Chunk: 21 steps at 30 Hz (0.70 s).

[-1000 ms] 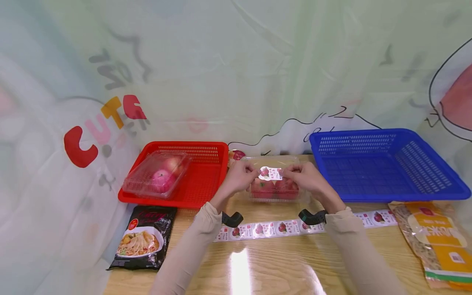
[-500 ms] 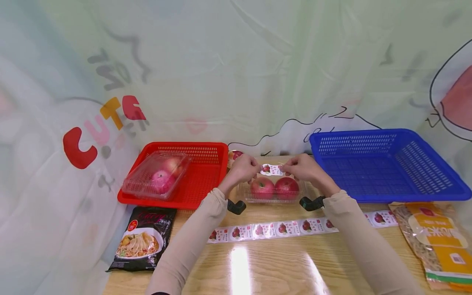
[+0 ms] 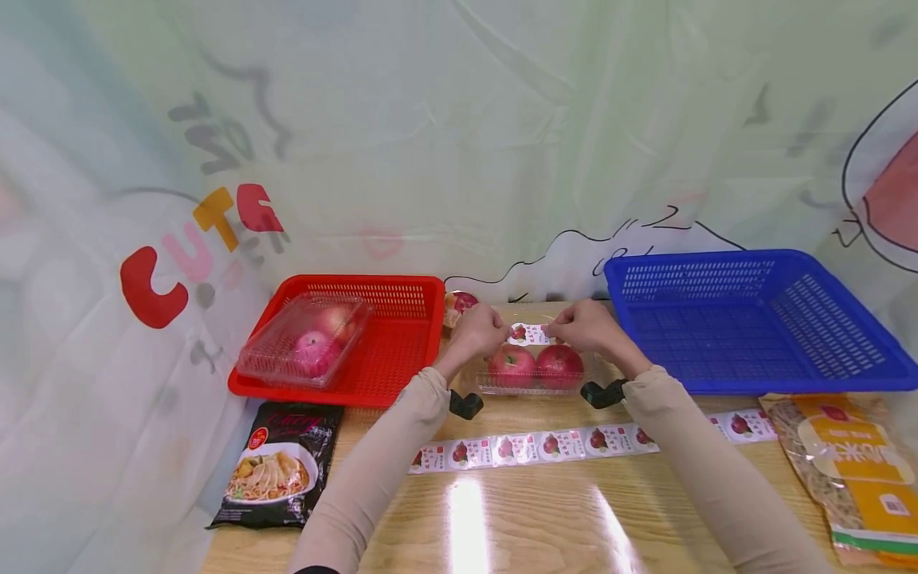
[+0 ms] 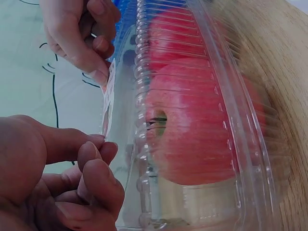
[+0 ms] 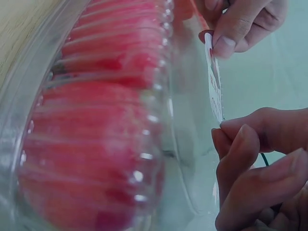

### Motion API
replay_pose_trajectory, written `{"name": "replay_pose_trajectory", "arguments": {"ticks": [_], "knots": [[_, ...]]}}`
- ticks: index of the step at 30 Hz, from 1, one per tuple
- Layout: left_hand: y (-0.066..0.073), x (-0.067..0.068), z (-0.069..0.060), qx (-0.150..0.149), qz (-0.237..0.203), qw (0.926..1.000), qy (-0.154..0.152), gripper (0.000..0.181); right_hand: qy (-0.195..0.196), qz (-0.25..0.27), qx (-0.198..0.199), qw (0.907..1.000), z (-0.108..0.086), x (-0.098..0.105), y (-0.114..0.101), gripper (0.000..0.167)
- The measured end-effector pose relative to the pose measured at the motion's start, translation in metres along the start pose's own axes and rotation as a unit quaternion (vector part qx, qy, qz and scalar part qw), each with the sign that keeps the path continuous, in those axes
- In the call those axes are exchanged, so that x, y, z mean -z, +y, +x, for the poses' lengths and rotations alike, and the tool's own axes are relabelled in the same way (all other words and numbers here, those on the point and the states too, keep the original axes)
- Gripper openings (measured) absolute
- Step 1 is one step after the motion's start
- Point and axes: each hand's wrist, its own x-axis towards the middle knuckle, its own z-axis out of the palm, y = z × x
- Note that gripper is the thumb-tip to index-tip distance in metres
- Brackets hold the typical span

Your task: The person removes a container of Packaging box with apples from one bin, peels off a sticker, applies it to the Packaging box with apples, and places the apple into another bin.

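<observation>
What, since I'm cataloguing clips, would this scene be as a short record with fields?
Left hand: pinches the left end of a label
Right hand: pinches its right end
Label position: above the clear box; contact unclear
Box contents: two red apples
Red basket: at left, holding a second box with fruit
Blue basket: at right
Label strip: across the table, nearer the person than the clear box

The head view looks forward and down from above the table (image 3: pixel 545 518), the label (image 3: pixel 529 334) near mid-frame. The left wrist view, very near, faces across the apples (image 4: pixel 192 125), tipped sideways, table at right. The right wrist view, also close, faces oppositely, table upper left. All three share the label and apples.
</observation>
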Motion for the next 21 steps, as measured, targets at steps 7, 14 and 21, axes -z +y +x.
{"name": "replay_pose_trajectory", "arguments": {"ticks": [7, 14, 21], "knots": [[0.0039, -0.0007, -0.0003, 0.011, 0.009, 0.9999, -0.001, 0.043, 0.010, -0.013, 0.012, 0.9998, 0.0050, -0.0032, 0.0027, 0.027], [0.0032, -0.0066, 0.0036, 0.027, 0.037, 0.9989, 0.012, 0.044, 0.022, -0.026, 0.012, 0.9993, 0.0046, -0.0067, 0.0026, 0.025], [0.0023, -0.0100, 0.0034, 0.024, 0.046, 0.9982, 0.031, 0.049, 0.028, -0.028, -0.023, 0.9989, 0.0037, -0.0097, 0.0012, 0.027]]}}
